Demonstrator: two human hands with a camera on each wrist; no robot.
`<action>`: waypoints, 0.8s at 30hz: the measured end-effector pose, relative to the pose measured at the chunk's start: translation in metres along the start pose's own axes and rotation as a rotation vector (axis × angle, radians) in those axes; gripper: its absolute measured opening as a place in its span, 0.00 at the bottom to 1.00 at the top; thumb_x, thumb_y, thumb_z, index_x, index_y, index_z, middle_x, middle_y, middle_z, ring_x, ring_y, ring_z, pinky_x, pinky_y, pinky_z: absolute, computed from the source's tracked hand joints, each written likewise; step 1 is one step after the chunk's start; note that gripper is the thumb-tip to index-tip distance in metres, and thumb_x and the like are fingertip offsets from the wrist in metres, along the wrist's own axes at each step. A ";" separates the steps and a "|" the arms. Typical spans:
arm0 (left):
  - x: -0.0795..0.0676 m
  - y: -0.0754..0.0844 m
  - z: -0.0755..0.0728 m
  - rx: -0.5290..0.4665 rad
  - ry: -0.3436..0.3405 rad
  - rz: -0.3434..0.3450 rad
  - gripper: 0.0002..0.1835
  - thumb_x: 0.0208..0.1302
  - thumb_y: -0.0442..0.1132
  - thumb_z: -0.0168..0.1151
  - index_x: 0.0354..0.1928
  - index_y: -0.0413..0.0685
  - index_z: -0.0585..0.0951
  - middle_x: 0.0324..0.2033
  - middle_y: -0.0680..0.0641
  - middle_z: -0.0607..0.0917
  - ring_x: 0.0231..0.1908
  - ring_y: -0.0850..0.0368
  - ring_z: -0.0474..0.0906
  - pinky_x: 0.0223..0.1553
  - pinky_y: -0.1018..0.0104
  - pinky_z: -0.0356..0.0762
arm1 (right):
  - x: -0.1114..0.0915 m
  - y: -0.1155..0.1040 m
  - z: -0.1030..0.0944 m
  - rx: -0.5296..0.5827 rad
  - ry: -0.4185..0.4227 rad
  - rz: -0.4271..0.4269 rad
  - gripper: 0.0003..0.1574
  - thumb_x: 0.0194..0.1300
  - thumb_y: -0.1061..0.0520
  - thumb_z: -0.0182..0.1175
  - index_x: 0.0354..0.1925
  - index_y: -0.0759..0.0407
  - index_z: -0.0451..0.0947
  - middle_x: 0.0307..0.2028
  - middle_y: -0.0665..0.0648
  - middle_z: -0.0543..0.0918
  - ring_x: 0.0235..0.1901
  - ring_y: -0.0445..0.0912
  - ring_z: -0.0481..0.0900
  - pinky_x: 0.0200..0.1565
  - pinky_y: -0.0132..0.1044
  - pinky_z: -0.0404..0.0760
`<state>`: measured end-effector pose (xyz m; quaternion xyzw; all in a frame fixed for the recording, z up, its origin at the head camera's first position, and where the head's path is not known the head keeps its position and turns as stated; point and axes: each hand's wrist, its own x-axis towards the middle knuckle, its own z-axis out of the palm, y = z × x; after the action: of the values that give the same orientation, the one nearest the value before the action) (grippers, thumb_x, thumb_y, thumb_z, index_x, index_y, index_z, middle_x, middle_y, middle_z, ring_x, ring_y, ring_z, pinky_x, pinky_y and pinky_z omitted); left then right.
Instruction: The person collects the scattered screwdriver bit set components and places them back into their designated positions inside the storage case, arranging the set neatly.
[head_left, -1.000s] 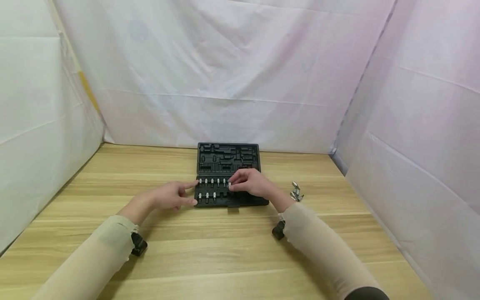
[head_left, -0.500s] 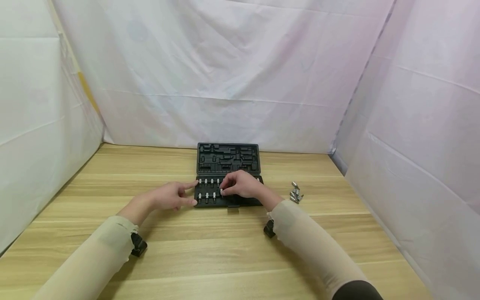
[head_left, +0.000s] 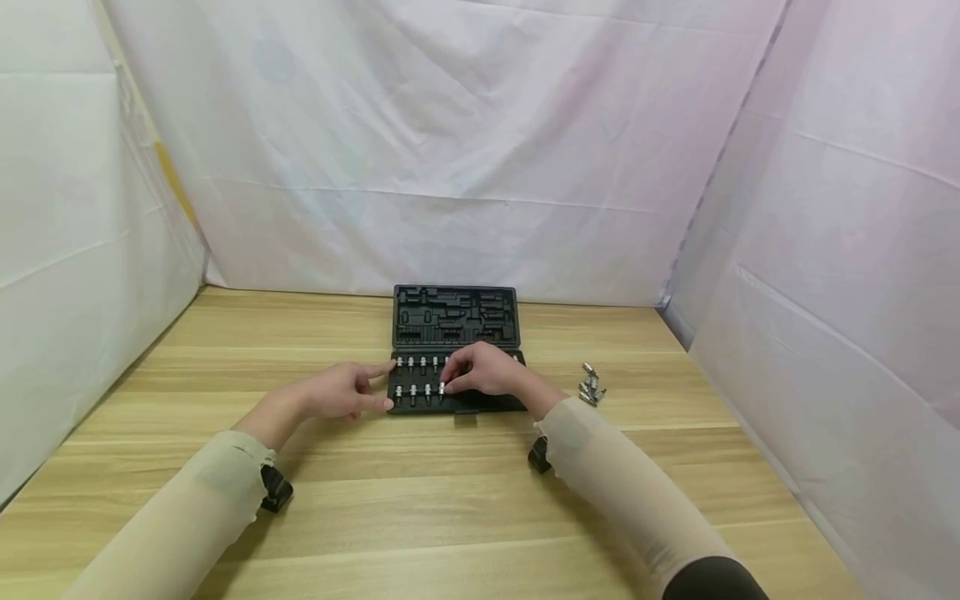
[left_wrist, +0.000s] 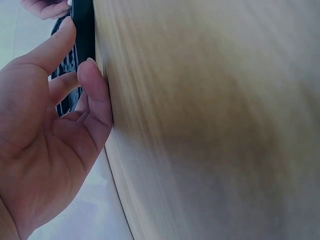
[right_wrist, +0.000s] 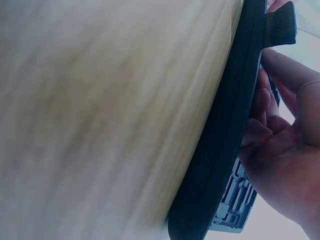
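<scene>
A black plastic socket case (head_left: 486, 404) lies unfolded on the table, with silver bit sockets (head_left: 412, 392) in two rows of its near half. My right hand (head_left: 486, 368) reaches over that half, thumb and index finger pinching a bit socket (head_left: 442, 388) at the right end of the front row. The right wrist view shows this hand (right_wrist: 287, 132) behind the case's front wall (right_wrist: 215, 145), which hides the socket. My left hand (head_left: 337, 392) touches the case's left edge with extended index finger and thumb; its other fingers curl loosely in the left wrist view.
Several loose silver bit sockets (head_left: 592, 386) lie in a small heap right of the case. The moulded lid (head_left: 455, 317) leans back near the white curtain (head_left: 450, 167). A latch tab (head_left: 466, 418) juts from the case's front. White sheets (head_left: 840, 250) flank the wooden table (head_left: 420, 517).
My right hand has moved left and slightly nearer from the back row to the front row, where its bit socket now lines up with the others. My left hand stays put.
</scene>
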<state>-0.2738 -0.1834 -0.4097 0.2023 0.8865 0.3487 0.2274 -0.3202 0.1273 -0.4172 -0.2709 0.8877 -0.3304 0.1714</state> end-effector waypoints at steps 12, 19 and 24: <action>-0.001 0.001 0.000 -0.003 -0.005 -0.001 0.49 0.75 0.52 0.73 0.88 0.53 0.58 0.32 0.46 0.79 0.31 0.54 0.79 0.35 0.59 0.84 | 0.002 -0.002 0.002 -0.002 -0.025 0.004 0.08 0.72 0.51 0.76 0.48 0.47 0.91 0.42 0.49 0.89 0.42 0.42 0.84 0.46 0.38 0.84; -0.001 0.000 -0.001 0.012 -0.004 -0.004 0.48 0.75 0.53 0.72 0.88 0.53 0.58 0.32 0.47 0.79 0.30 0.54 0.80 0.35 0.60 0.83 | 0.002 -0.002 0.002 -0.032 -0.028 -0.012 0.09 0.72 0.51 0.76 0.49 0.47 0.92 0.43 0.48 0.89 0.42 0.40 0.84 0.46 0.36 0.85; -0.001 0.000 -0.001 0.014 -0.007 -0.003 0.48 0.75 0.54 0.72 0.88 0.53 0.58 0.32 0.46 0.79 0.30 0.54 0.79 0.35 0.60 0.83 | 0.002 -0.002 0.001 -0.002 -0.025 0.006 0.15 0.72 0.49 0.76 0.55 0.46 0.90 0.43 0.49 0.88 0.42 0.42 0.83 0.45 0.38 0.82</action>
<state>-0.2737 -0.1846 -0.4085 0.2035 0.8884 0.3414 0.2296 -0.3205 0.1246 -0.4163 -0.2725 0.8866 -0.3258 0.1834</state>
